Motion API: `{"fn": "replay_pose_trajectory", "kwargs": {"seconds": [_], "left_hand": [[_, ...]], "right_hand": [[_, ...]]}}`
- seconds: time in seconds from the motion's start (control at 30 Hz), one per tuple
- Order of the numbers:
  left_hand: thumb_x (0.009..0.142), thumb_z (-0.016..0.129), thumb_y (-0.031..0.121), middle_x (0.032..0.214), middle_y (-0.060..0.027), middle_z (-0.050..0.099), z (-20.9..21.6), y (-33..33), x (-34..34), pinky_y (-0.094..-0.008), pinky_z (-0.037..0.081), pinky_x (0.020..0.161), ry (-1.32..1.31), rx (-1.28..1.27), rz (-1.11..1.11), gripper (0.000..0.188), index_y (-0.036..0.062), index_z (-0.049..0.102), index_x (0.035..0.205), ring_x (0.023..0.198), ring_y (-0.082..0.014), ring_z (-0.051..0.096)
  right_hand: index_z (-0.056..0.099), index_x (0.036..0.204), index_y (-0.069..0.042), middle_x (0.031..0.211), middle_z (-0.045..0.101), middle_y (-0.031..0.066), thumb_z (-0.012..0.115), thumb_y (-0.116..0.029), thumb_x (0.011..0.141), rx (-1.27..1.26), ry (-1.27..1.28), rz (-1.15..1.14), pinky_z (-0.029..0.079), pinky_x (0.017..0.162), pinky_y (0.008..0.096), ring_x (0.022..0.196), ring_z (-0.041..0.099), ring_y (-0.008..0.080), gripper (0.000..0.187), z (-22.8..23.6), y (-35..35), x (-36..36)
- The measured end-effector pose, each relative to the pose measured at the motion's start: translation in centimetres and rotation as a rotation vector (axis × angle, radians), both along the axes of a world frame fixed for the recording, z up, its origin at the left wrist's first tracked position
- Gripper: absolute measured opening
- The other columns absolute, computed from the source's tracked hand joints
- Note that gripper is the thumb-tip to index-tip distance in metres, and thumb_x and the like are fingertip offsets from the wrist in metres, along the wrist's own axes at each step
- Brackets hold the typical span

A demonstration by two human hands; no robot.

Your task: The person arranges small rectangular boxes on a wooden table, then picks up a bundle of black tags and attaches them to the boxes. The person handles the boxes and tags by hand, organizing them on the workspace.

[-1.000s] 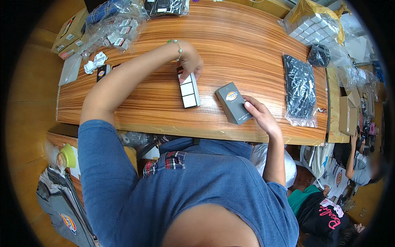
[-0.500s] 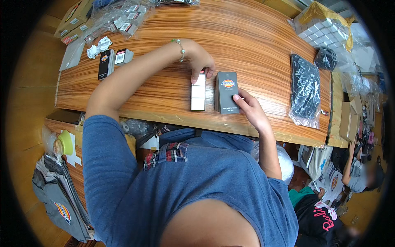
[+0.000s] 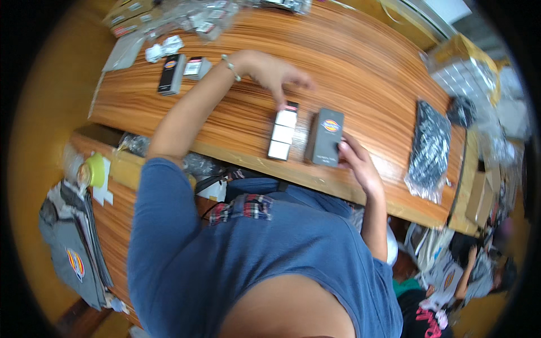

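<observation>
Two stacks of cardboard hang tags lie side by side near the front edge of the table. The left stack (image 3: 283, 132) is narrow and black, its top covered with white panels and a small red patch at the far end. Above that end is my left hand (image 3: 273, 76), fingers spread with nothing between them. The right stack (image 3: 327, 137) is thicker and dark grey, with an oval coloured emblem on top. My right hand (image 3: 360, 164) is at its right edge, thumb against the side and fingers apart; some fingertips are hidden.
Two smaller tag stacks (image 3: 172, 74) and crumpled white paper (image 3: 164, 49) lie at the left. Clear bags of tags (image 3: 208, 19) are at the far left. A plastic-wrapped dark bundle (image 3: 430, 147) and a bagged white block (image 3: 462, 70) stand right. People work at lower right.
The view has shifted and tilted. My left hand has lifted off the black stack, its fingers now stretched out. My right thumb has slid from the grey stack's top to its edge.
</observation>
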State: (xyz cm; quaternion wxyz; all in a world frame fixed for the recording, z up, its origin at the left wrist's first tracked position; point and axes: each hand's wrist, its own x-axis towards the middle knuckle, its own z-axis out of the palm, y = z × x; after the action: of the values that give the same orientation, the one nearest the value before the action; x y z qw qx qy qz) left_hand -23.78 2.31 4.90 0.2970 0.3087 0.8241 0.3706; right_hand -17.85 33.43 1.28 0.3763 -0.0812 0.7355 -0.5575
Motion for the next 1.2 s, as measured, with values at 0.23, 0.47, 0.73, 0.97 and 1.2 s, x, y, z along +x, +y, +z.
{"fn": "replay_pose_trajectory", "kwargs": {"seconds": [0.23, 0.47, 0.73, 0.97, 1.2], "left_hand": [[0.074, 0.069, 0.036, 0.115, -0.0166, 0.052, 1.5, -12.4, 6.6, -0.0375, 0.041, 0.091, 0.478, -0.041, 1.216, 0.056, 0.0018, 0.049, 0.113, 0.109, -0.0268, 0.05], [0.066, 0.072, 0.035, 0.108, -0.0242, 0.055, -2.5, -12.0, 8.5, -0.0392, 0.046, 0.082, 0.426, -0.673, 1.292, 0.066, -0.0039, 0.046, 0.113, 0.1, -0.0371, 0.055], [0.063, 0.073, 0.015, 0.098, -0.0257, 0.059, -1.9, -11.7, 8.4, -0.04, 0.046, 0.08, 0.433, -0.65, 1.327, 0.06, -0.0025, 0.045, 0.113, 0.095, -0.0361, 0.058], [0.065, 0.073, 0.016, 0.098, -0.025, 0.06, -2.0, -13.1, 9.3, -0.0399, 0.046, 0.081, 0.498, -0.588, 1.366, 0.061, -0.0018, 0.043, 0.115, 0.092, -0.0362, 0.059], [0.071, 0.071, 0.014, 0.087, -0.0147, 0.062, 5.2, -1.6, 6.9, -0.0318, 0.047, 0.067, 0.63, -0.119, 1.084, 0.033, 0.0051, 0.044, 0.09, 0.075, -0.0253, 0.061]], "right_hand": [[0.045, 0.125, -0.002, 0.098, 0.054, 0.0054, 0.054, -0.018, 0.089, -0.06, 0.417, -0.315, 0.041, 0.077, 0.0239, 0.087, 0.051, 0.012, 0.041, -2.0, 4.4, -4.7], [0.047, 0.123, -0.001, 0.096, 0.057, 0.0052, 0.052, -0.02, 0.09, -0.164, 0.391, -0.312, 0.041, 0.07, 0.0221, 0.084, 0.054, 0.0111, 0.038, -2.5, 3.0, -6.0], [0.047, 0.123, -0.001, 0.095, 0.055, 0.0042, 0.053, -0.018, 0.089, -0.177, 0.338, -0.334, 0.041, 0.072, 0.0211, 0.083, 0.053, 0.0104, 0.038, -1.7, 3.0, -5.5], [0.048, 0.12, 0.001, 0.095, 0.055, 0.0043, 0.054, -0.015, 0.089, -0.208, 0.335, -0.361, 0.041, 0.072, 0.0209, 0.083, 0.052, 0.0098, 0.035, -1.5, 3.9, -5.1], [0.056, 0.093, 0.0, 0.081, 0.053, 0.0005, 0.057, -0.009, 0.086, -0.306, 0.684, -0.347, 0.04, 0.07, 0.0202, 0.076, 0.048, 0.0075, 0.011, 3.8, -0.9, -5.9]]}}
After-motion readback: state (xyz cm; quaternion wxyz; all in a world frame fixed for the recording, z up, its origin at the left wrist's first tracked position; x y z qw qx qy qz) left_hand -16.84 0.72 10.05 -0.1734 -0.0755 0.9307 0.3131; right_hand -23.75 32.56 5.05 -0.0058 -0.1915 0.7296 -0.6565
